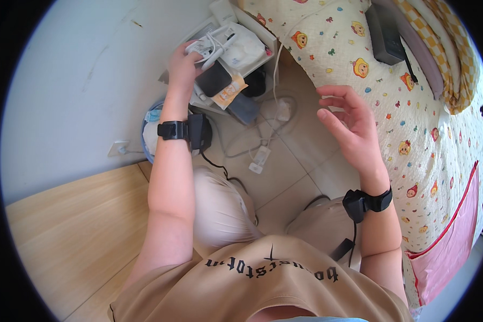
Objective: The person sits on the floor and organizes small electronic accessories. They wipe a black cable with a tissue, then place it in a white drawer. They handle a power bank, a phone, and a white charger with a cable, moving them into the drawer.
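Observation:
At the top left, my left hand grips a white plastic item with a white cable wound about it; its exact kind cannot be told. That hand is over a small white cabinet's cluttered top, beside a dark phone-like slab and a white soft pack. An orange and white packet lies just below the slab. My right hand hangs in the air at the right, near the edge of the bed, its fingers apart and slightly curled, holding nothing. Both wrists wear black straps with black boxes.
A bed with a cartoon-print sheet fills the right, bearing a black box, folded bedding and a pink bag. Cables and a white power strip lie on the tiled floor. A blue-rimmed bin stands by the wall socket.

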Available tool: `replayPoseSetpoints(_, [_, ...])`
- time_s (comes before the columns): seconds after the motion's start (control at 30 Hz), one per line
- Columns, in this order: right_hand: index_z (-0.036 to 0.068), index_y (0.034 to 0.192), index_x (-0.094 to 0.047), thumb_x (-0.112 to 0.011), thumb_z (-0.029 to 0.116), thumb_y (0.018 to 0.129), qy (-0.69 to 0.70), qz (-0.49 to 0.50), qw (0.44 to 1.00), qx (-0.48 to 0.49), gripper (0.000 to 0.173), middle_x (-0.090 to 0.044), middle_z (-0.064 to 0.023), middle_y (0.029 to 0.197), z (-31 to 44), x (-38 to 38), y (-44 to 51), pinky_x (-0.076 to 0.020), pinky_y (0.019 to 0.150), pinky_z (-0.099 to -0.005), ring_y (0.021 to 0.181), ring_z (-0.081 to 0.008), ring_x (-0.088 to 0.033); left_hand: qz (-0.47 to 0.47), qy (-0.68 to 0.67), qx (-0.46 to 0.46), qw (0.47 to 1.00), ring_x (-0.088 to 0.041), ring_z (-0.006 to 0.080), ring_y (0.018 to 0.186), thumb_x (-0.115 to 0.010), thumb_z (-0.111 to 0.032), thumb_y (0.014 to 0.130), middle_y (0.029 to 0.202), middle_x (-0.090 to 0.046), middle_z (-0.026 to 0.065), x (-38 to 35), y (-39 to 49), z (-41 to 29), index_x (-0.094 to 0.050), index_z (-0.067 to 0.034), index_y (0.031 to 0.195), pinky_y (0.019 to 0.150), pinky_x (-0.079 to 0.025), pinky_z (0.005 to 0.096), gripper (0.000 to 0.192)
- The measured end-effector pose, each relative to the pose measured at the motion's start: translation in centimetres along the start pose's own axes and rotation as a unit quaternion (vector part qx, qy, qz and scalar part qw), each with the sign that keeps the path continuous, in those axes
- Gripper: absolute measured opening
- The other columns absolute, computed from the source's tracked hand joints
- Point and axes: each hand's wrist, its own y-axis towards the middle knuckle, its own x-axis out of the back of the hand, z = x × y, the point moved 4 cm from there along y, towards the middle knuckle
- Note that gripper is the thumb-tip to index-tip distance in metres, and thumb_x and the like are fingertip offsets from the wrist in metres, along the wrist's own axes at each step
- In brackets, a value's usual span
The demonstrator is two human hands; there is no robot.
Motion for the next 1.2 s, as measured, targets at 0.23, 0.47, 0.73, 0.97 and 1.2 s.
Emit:
replayPoseSetpoints(0.23, [0.003, 0.129, -0.069, -0.078, 0.013, 0.1, -0.013, 0.008, 1.0, -0.01, 0.032, -0.072, -0.0074, 0.131, -0.3, 0.2, -0.1, -0.058, 0.097, -0.0357, 0.118, -0.0199, -0.068, -0.137, 0.271, -0.143, 0.942, -0.063, 0.0317, 0.136, -0.064, -0.007, 0.097, 0.152, -0.062, 0.0198, 2.6, 2.4, 2.4, -0.054, 0.0, 0.155, 0.114, -0.05, 0.0414, 0.059])
replayPoseSetpoints(0.47, [0.001, 0.124, -0.07, -0.077, 0.015, 0.1, -0.03, 0.036, 0.999, -0.017, 0.029, -0.075, -0.0075, 0.122, -0.6, -0.4, 0.2, -0.0578, 0.095, -0.0354, 0.113, -0.0189, -0.07, -0.141, 0.312, -0.138, 0.93, -0.066, 0.035, 0.133, -0.068, -0.019, 0.095, 0.146, -0.067, 0.0231, 3.8, 2.4, 1.4, -0.061, -0.003, 0.15, 0.11, -0.052, 0.042, 0.058])
replayPoseSetpoints(0.73, [0.002, 0.121, -0.07, -0.073, 0.014, 0.102, -0.098, 0.221, 0.964, -0.115, 0.023, -0.075, -0.0065, 0.115, -8.7, -3.0, -0.5, -0.0569, 0.092, -0.033, 0.104, -0.0154, -0.071, -0.08, 0.227, -0.292, 0.926, -0.069, 0.0278, 0.124, -0.077, -0.025, 0.095, 0.134, -0.074, 0.0173, -0.1, -3.4, -4.2, -0.073, -0.007, 0.136, 0.101, -0.055, 0.0381, 0.045])
replayPoseSetpoints(0.97, [0.007, 0.126, -0.071, -0.083, 0.028, 0.087, -0.397, 0.473, 0.784, -0.068, 0.046, -0.077, -0.0197, 0.116, -26.2, -12.2, -4.5, -0.0585, 0.095, -0.0452, 0.112, -0.038, -0.073, 0.115, 0.081, -0.189, 0.972, -0.069, 0.0079, 0.094, -0.073, -0.005, 0.101, 0.103, -0.075, 0.0028, -5.0, -8.5, -6.6, -0.074, 0.002, 0.115, 0.087, -0.055, 0.0249, 0.016])
replayPoseSetpoints(1.2, [0.012, 0.146, -0.062, -0.077, 0.013, 0.084, -0.349, 0.421, 0.821, -0.168, 0.064, -0.068, -0.0247, 0.13, -34.5, -18.4, -8.2, -0.057, 0.103, -0.0478, 0.121, -0.0427, -0.068, 0.279, 0.11, -0.138, 0.944, -0.071, 0.0144, 0.103, -0.075, -0.016, 0.102, 0.115, -0.076, 0.0077, -4.5, -12.3, -8.3, -0.074, -0.001, 0.124, 0.092, -0.056, 0.0287, 0.027])
